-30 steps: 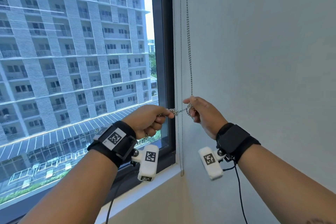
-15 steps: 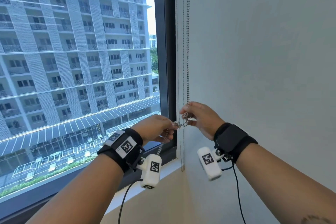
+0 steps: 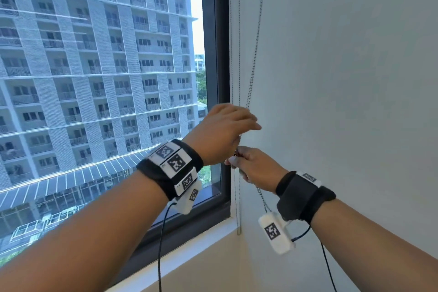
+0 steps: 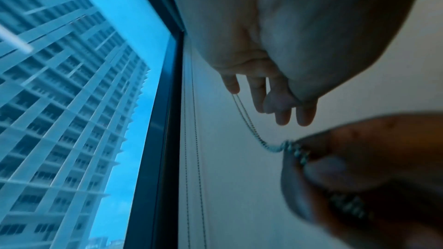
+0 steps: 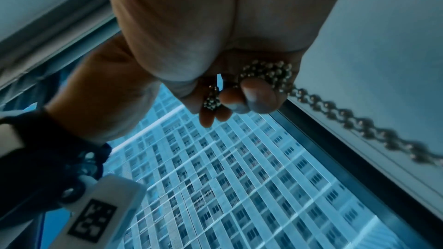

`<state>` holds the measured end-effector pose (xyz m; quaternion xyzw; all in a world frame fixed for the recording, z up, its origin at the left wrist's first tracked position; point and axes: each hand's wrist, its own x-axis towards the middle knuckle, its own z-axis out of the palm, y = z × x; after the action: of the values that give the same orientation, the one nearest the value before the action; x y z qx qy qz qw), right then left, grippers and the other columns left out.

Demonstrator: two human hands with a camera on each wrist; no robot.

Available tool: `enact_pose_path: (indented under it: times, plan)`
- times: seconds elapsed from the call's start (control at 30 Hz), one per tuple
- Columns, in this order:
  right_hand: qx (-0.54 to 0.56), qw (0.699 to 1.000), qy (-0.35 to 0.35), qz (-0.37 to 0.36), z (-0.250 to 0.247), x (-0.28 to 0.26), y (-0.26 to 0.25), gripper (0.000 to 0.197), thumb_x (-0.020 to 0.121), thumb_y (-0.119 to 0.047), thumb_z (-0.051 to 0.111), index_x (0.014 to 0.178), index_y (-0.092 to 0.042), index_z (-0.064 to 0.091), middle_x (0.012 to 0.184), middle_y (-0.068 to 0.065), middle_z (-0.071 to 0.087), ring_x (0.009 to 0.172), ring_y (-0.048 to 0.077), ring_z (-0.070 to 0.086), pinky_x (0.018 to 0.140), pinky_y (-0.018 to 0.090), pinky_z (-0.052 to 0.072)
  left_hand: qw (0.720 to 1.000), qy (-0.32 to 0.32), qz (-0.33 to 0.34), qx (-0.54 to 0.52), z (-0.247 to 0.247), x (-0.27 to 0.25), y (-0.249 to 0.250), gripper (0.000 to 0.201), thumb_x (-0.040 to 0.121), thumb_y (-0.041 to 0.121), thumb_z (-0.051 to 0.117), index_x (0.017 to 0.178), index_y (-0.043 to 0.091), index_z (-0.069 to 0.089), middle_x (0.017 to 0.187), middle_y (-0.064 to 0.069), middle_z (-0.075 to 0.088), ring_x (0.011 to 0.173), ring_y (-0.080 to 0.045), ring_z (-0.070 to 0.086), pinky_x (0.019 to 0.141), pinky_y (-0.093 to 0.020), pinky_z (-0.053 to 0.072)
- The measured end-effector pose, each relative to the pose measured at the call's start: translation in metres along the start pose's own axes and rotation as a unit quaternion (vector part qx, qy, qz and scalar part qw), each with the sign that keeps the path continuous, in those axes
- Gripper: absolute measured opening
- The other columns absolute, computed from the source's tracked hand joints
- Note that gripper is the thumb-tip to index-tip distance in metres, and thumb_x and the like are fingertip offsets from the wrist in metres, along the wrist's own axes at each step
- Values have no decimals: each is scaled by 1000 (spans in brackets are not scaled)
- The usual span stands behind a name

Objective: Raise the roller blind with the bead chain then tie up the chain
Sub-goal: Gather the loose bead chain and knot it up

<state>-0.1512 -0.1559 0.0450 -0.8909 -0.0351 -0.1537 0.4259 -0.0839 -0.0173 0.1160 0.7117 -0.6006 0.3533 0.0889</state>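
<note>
The metal bead chain [image 3: 254, 59] hangs down the white wall beside the window and passes behind my left hand [image 3: 227, 130]. That hand is raised above the right one, and in the left wrist view its fingers [image 4: 282, 115] are straight while the chain [image 4: 251, 130] runs off one finger toward the right hand [image 4: 359, 168]. My right hand [image 3: 251, 166] pinches a bunched knot of chain [image 5: 266, 75] between thumb and fingers. A loose length of the chain [image 3: 263, 199] hangs below it. The blind itself is out of view above.
The dark window frame [image 3: 214, 54] stands just left of the hands, with the white sill [image 3: 189, 251] below. Two thin guide cords [image 3: 237, 197] run down the wall edge to the sill. The plain wall [image 3: 343, 78] fills the right side.
My left hand has let go of the chain end and risen from beside the right hand to above it. The right hand still pinches the bunched chain and sits a little lower.
</note>
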Motion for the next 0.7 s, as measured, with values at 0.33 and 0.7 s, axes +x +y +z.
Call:
enact_pose_path:
  times: [0.33, 0.7]
  plan:
    - [-211, 973, -22, -87, -64, 2, -64, 23, 96, -21, 54, 75, -16, 64, 85, 4, 68, 82, 20, 63, 77, 40, 51, 993, -93, 22, 74, -10, 23, -33, 39, 87, 35, 60, 126, 33, 61, 152, 8, 45, 150, -16, 21, 123, -49, 0]
    - [-34, 987, 71, -138, -124, 30, -130, 22, 97, -18, 53, 84, -4, 64, 73, 5, 60, 63, 22, 44, 50, 29, 35, 964, 219, -90, -119, -5, 27, -36, 28, 100, 8, 47, 116, 23, 29, 96, -11, 66, 73, -25, 72, 59, -43, 58]
